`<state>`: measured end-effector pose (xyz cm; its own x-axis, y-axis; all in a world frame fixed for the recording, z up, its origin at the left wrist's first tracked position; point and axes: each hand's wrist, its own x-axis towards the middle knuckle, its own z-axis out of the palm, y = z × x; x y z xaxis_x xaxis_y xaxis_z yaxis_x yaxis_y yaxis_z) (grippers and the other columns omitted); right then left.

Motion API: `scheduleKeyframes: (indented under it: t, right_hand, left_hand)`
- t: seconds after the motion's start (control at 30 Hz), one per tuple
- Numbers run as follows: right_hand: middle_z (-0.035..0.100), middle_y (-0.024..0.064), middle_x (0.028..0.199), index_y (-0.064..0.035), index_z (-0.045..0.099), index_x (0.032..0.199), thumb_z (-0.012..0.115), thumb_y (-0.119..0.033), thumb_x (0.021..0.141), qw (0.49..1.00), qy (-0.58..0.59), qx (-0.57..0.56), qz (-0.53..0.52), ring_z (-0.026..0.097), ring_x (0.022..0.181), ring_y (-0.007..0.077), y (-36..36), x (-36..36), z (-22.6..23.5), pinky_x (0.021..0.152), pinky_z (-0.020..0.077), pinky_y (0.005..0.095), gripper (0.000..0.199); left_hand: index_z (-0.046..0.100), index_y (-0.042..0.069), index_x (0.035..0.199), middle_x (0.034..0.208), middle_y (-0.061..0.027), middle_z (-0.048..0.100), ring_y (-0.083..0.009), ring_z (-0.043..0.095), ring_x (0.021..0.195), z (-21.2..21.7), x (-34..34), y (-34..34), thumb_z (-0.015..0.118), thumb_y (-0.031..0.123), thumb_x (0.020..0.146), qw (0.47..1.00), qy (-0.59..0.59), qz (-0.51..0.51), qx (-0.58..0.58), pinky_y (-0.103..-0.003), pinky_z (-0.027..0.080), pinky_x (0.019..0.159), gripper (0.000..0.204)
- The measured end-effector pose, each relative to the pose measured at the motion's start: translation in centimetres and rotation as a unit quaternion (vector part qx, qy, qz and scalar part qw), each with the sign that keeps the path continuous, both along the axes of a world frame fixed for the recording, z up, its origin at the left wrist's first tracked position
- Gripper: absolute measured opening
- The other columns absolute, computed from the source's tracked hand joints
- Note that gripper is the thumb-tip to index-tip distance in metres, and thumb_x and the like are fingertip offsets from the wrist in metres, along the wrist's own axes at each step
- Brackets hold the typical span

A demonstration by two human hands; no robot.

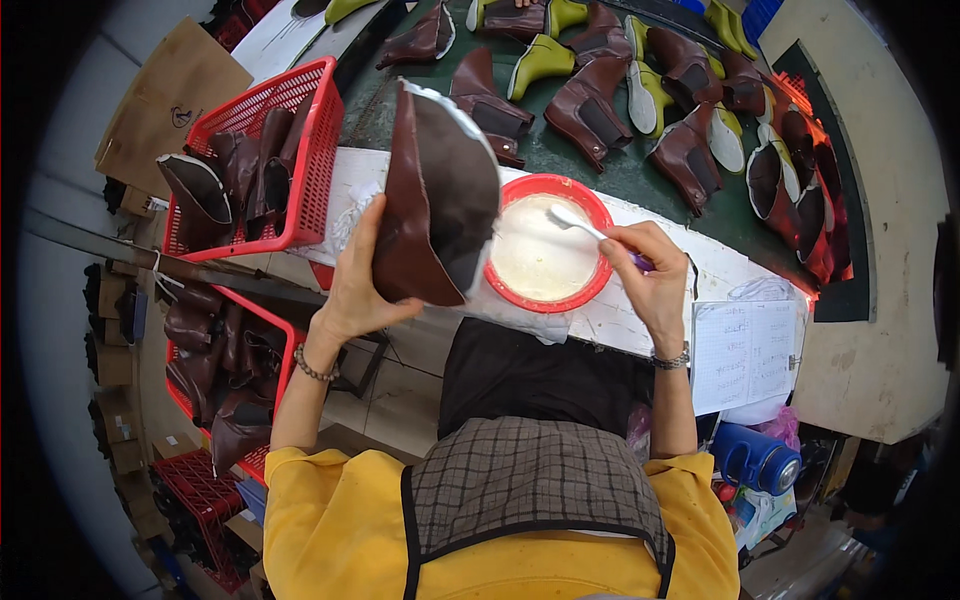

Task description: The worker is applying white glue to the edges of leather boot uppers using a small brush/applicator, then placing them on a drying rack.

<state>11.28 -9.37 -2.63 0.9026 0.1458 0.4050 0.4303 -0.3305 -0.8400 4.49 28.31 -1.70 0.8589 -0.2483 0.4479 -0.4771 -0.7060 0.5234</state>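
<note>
My left hand [362, 275] grips a brown leather boot upper [410, 190], fingers behind it and thumb at its lower edge. The upper stands raised, its dark lining facing right and a whitish rim along its top. My right hand [645, 270] is closed around a small brush [590, 226] with a white neck and a purple handle. Its bristle end hangs over a red bowl [604, 215] of creamy white liquid [540, 255], just right of the upper. Whether the bristles touch the liquid, I cannot tell.
A red basket [315, 160] of brown uppers stands at the left, another red basket [290, 360] below it. Brown boots [590, 110] on yellow-green lasts [540, 65] cover the dark green surface beyond. An open notebook [740, 350] and a blue flask [760, 458] are at right.
</note>
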Motion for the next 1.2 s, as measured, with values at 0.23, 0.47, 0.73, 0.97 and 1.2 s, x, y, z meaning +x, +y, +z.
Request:
scheduleKeyframes:
  t: [0.23, 0.47, 0.73, 0.97, 1.2]
  right_hand:
    - [0.068, 0.0053, 0.084, -0.0008, 0.078, 0.097, 0.078, -0.007, 0.087, 0.999, -0.049, 0.014, -0.014, 0.057, 0.067, 0.0087, 1.4, 2.8, 2.3, 0.059, 0.0426, 0.0231, 0.012]
    - [0.069, 0.0033, 0.091, -0.0036, 0.08, 0.098, 0.084, -0.005, 0.081, 0.995, -0.094, 0.044, 0.0, 0.06, 0.074, 0.0072, 1.5, 1.5, 2.7, 0.06, 0.0449, 0.0208, 0.017]
    - [0.07, 0.0067, 0.092, -0.0005, 0.078, 0.097, 0.085, -0.002, 0.078, 0.993, -0.097, 0.02, 0.059, 0.065, 0.08, 0.0129, 1.4, -0.8, 2.6, 0.066, 0.0521, 0.0235, 0.019]
    - [0.069, 0.0049, 0.087, -0.0043, 0.08, 0.095, 0.087, -0.004, 0.076, 0.993, -0.095, 0.003, 0.072, 0.065, 0.075, 0.0126, 1.9, -2.2, 2.9, 0.063, 0.051, 0.0244, 0.021]
    - [0.07, 0.0064, 0.084, 0.0, 0.078, 0.094, 0.079, -0.006, 0.086, 0.995, 0.019, -0.003, 0.102, 0.062, 0.072, 0.0105, 1.1, -2.0, 2.1, 0.061, 0.0465, 0.0243, 0.01]
  left_hand:
    - [0.019, -0.006, 0.156, 0.152, -0.0288, 0.04, -0.042, 0.047, 0.139, 1.9, -1.7, -2.8, 0.095, 0.021, 0.06, 0.989, -0.009, -0.143, -0.025, -0.044, 0.039, 0.115, 0.126]
    - [0.007, -0.008, 0.159, 0.156, -0.0239, 0.037, -0.0322, 0.047, 0.14, 1.8, -0.8, -4.9, 0.098, 0.022, 0.063, 0.987, -0.098, -0.068, -0.104, -0.038, 0.041, 0.112, 0.135]
    - [0.03, 0.016, 0.154, 0.13, -0.0204, 0.058, -0.0374, 0.062, 0.107, 2.3, 3.1, -5.5, 0.09, 0.013, 0.074, 0.946, -0.319, -0.051, -0.03, -0.046, 0.049, 0.089, 0.1]
    - [0.042, 0.032, 0.144, 0.133, -0.0181, 0.056, -0.0367, 0.059, 0.11, 3.1, 4.6, -5.0, 0.068, 0.017, 0.097, 0.943, -0.331, -0.031, 0.004, -0.046, 0.047, 0.089, 0.056]
    - [0.05, 0.028, 0.142, 0.142, -0.0228, 0.052, -0.0402, 0.058, 0.121, 2.0, 5.2, -4.7, 0.084, 0.011, 0.078, 0.941, -0.326, -0.06, 0.065, -0.048, 0.047, 0.098, 0.074]
